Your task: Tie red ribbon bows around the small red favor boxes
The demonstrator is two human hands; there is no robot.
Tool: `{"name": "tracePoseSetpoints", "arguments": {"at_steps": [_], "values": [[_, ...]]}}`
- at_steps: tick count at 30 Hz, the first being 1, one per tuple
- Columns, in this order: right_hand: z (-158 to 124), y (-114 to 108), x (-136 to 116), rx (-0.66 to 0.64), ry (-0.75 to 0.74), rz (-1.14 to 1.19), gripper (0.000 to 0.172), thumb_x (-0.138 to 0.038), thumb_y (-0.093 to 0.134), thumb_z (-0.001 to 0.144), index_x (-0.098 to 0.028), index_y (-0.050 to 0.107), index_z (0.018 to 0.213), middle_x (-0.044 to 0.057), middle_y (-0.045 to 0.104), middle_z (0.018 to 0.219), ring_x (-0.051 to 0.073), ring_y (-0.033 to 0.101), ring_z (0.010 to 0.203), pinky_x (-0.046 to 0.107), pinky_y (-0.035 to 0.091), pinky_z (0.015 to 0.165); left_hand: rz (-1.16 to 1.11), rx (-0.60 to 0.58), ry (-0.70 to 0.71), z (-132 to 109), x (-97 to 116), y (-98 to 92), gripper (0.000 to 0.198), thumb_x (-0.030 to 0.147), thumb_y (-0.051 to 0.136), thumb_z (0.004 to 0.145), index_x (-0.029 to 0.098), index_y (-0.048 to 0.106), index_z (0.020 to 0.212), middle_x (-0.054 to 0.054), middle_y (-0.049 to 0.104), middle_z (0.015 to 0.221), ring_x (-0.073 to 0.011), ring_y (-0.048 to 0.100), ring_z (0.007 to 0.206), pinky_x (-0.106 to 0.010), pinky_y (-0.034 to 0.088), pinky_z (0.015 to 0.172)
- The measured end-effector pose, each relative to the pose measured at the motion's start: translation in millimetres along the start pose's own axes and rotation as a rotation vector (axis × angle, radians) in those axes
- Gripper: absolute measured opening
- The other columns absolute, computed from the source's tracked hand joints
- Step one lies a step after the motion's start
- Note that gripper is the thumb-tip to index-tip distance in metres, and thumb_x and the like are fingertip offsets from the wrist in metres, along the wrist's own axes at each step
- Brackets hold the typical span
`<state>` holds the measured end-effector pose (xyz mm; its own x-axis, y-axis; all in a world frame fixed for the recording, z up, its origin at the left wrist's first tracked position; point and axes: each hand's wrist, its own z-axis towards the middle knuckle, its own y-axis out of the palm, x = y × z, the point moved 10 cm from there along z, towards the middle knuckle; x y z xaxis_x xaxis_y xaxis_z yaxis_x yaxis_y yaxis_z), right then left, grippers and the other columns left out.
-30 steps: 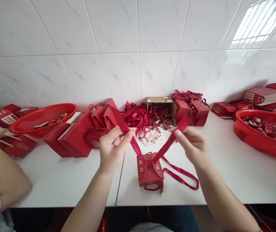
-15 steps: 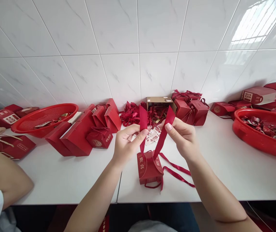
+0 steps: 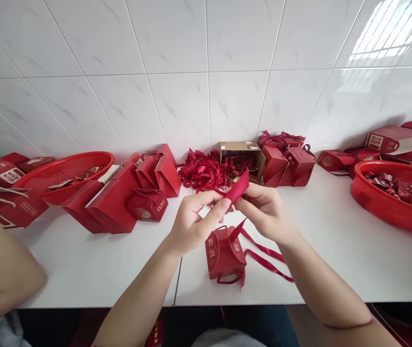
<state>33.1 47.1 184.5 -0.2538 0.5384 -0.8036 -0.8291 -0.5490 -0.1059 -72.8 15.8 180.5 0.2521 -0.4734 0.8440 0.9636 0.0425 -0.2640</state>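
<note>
Above a small red gift box (image 3: pixel 223 255), my left hand (image 3: pixel 200 219) pinches a wide red ribbon (image 3: pixel 237 189) between thumb and fingers. My right hand (image 3: pixel 263 209) meets it from the other side, its fingers closed on the same ribbon. The two ribbon ends cross between my hands, and part of them is hidden behind my fingers. From there the ribbon runs down to the top of the box, which stands on the white table. Thin ribbon tails (image 3: pixel 267 262) lie on the table to the right of the box.
Red gift boxes (image 3: pixel 113 205) and a red plastic basket (image 3: pixel 72 168) stand left, near a co-worker's arm (image 3: pixel 6 250). A ribbon heap (image 3: pixel 204 169), an open cardboard box (image 3: pixel 244 146) and tied boxes (image 3: pixel 287 161) line the wall. Another basket (image 3: pixel 390 212) with wrapped pieces is right.
My hands have come together, bringing the two ribbon ends, held apart and upright before, across each other. The co-worker's hand at the left has shifted slightly outward. The gift box stays in place.
</note>
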Motion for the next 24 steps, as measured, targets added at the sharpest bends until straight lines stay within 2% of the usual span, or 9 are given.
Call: {"name": "tracePoseSetpoints", "arguments": {"at_steps": [3,8,11,14,17,19,20,22,24], "values": [[-4.5,3.4,-1.7,-0.063,-0.068,0.044,0.011,-0.023,0.061,0.090,-0.021,0.072,0.093,0.002,0.062,0.078,0.014,0.055,0.070,0.028,0.047,0.061,0.077,-0.015,-0.027,0.7,-2.2,-0.6,0.025,0.033,0.061,0.089,0.017,0.070,0.074,0.002,0.060,0.059,-0.0100,0.051,0.054,-0.021,0.041,0.052],[-5.8,-3.4,-5.5,-0.053,-0.170,-0.024,0.017,-0.016,0.059,0.092,-0.023,0.073,0.095,0.003,0.062,0.081,0.014,0.059,0.075,0.028,0.051,0.067,0.023,-0.141,-0.132,0.5,-18.6,8.8,0.015,0.026,0.059,0.087,0.018,0.071,0.082,0.002,0.061,0.067,-0.0114,0.053,0.063,-0.023,0.041,0.060],[-10.7,2.7,-15.6,-0.170,-0.341,-0.195,0.020,-0.011,0.056,0.093,-0.022,0.072,0.101,0.004,0.059,0.085,0.014,0.059,0.077,0.028,0.052,0.068,-0.161,-0.176,-0.243,-0.9,-34.3,9.7,0.021,0.022,0.053,0.086,0.017,0.064,0.068,0.002,0.056,0.064,-0.0117,0.050,0.062,-0.024,0.040,0.060],[-22.6,8.3,-23.6,-0.220,-0.561,-0.466,0.030,-0.001,0.050,0.092,-0.019,0.069,0.108,0.006,0.058,0.090,0.014,0.058,0.078,0.027,0.050,0.066,-0.343,-0.196,-0.346,-3.2,-44.7,8.3,0.028,0.025,0.050,0.085,0.018,0.056,0.059,-0.001,0.057,0.065,-0.0160,0.056,0.070,-0.028,0.044,0.067],[-30.1,10.8,-26.6,-0.179,-0.683,-0.649,0.037,0.002,0.048,0.091,-0.021,0.066,0.114,0.005,0.060,0.088,0.014,0.057,0.076,0.028,0.050,0.064,-0.341,-0.294,-0.367,-8.1,-41.2,12.5,0.034,0.033,0.048,0.090,0.017,0.065,0.065,-0.005,0.065,0.073,-0.0211,0.063,0.083,-0.033,0.048,0.079],[-31.3,9.8,-28.3,-0.133,-0.692,-0.673,0.036,-0.001,0.050,0.091,-0.022,0.066,0.116,0.007,0.062,0.093,0.017,0.059,0.079,0.031,0.051,0.066,-0.224,-0.336,-0.324,-13.4,-32.8,13.7,0.033,0.035,0.047,0.093,0.018,0.073,0.082,-0.007,0.072,0.089,-0.0237,0.066,0.094,-0.036,0.050,0.088],[-32.0,7.5,-29.0,-0.101,-0.679,-0.663,0.036,-0.003,0.051,0.091,-0.022,0.066,0.117,0.009,0.064,0.098,0.018,0.061,0.084,0.033,0.052,0.069,-0.107,-0.317,-0.282,-16.3,-27.9,10.8,0.031,0.036,0.048,0.093,0.019,0.074,0.091,-0.008,0.073,0.099,-0.0249,0.066,0.101,-0.038,0.049,0.092],[-36.7,-3.3,-27.7,-0.004,-0.622,-0.622,0.037,-0.005,0.053,0.090,-0.025,0.066,0.119,0.011,0.065,0.106,0.022,0.063,0.092,0.037,0.053,0.074,0.252,-0.169,-0.152,-24.6,-14.1,-5.1,0.026,0.035,0.054,0.091,0.023,0.072,0.105,-0.007,0.071,0.116,-0.0273,0.062,0.114,-0.044,0.043,0.103],[-50.2,-27.1,-17.4,0.151,-0.497,-0.581,0.037,-0.008,0.054,0.091,-0.028,0.066,0.119,0.009,0.067,0.100,0.021,0.065,0.087,0.037,0.053,0.072,0.642,0.049,-0.015,-44.6,3.1,-26.6,0.028,0.032,0.059,0.088,0.025,0.069,0.113,-0.007,0.068,0.125,-0.0295,0.058,0.123,-0.052,0.033,0.112]]}}
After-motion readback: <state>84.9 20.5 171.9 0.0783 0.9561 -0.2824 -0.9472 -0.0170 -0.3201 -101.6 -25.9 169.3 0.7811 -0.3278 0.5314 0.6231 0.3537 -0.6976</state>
